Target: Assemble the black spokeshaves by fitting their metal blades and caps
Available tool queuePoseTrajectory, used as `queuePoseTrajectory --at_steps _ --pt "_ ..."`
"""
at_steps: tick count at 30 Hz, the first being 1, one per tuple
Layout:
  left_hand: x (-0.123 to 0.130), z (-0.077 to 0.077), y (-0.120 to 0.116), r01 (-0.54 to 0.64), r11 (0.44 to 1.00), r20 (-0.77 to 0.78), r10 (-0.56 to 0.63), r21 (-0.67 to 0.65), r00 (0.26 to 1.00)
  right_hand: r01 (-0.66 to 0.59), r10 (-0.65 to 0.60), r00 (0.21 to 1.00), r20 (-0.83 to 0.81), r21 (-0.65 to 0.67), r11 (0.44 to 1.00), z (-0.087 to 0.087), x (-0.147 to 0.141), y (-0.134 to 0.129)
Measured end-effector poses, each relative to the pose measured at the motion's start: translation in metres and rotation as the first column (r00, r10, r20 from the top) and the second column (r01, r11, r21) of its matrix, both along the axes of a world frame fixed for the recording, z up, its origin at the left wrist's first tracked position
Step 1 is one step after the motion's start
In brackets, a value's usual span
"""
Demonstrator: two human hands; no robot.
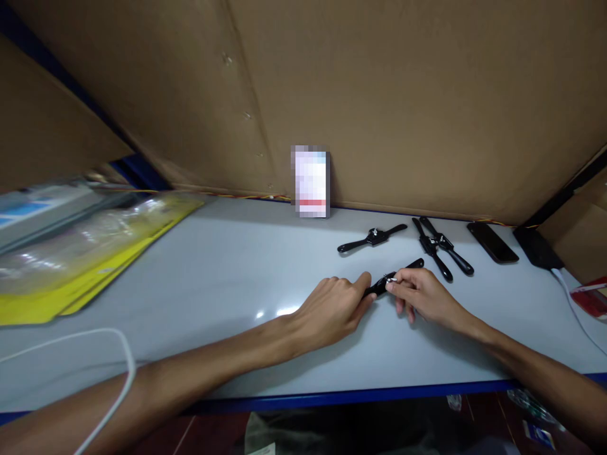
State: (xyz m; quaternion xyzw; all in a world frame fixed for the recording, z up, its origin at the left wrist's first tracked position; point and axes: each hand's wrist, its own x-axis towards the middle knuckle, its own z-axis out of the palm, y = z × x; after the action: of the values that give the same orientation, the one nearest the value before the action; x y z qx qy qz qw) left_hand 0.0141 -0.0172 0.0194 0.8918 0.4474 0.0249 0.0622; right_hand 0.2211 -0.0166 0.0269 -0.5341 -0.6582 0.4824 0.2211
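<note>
My left hand (334, 303) is closed round the near handle of a black spokeshave (416, 263), keeping it low over the grey table. With thumb and fingertips my right hand (422, 294) pinches a small silver screw (390, 280) at the middle of that spokeshave. The handle inside my left fist is mostly hidden. Behind my hands lies another spokeshave (379, 236), its silver screw facing up. To the right of it two more, a spokeshave (440, 259) and a spokeshave (458, 254), rest side by side, touching or nearly so.
A lit, blurred-out screen (312, 183) leans on the cardboard wall (403, 95). A dark phone (493, 242) and a black box (539, 248) with a white cable lie right. Yellow sheets (118, 272) under clear plastic lie left. A white cable (124, 354) crosses before my left forearm.
</note>
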Motion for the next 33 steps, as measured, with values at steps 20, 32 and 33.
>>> queuePoseTrajectory --at_steps 20,32,33 --pt "0.005 -0.005 -0.004 0.038 0.997 -0.034 -0.036 0.067 0.999 0.055 -0.106 0.952 -0.288 -0.181 0.982 -0.008 -0.006 0.001" --pt "0.005 -0.006 -0.003 0.035 0.997 -0.006 -0.034 0.069 0.999 0.081 -0.083 0.971 -0.226 -0.020 0.997 -0.016 -0.009 0.002" --pt "0.005 -0.006 -0.003 0.034 0.997 -0.003 -0.034 0.067 0.999 0.077 -0.076 0.976 -0.203 -0.003 0.997 -0.016 -0.009 0.002"
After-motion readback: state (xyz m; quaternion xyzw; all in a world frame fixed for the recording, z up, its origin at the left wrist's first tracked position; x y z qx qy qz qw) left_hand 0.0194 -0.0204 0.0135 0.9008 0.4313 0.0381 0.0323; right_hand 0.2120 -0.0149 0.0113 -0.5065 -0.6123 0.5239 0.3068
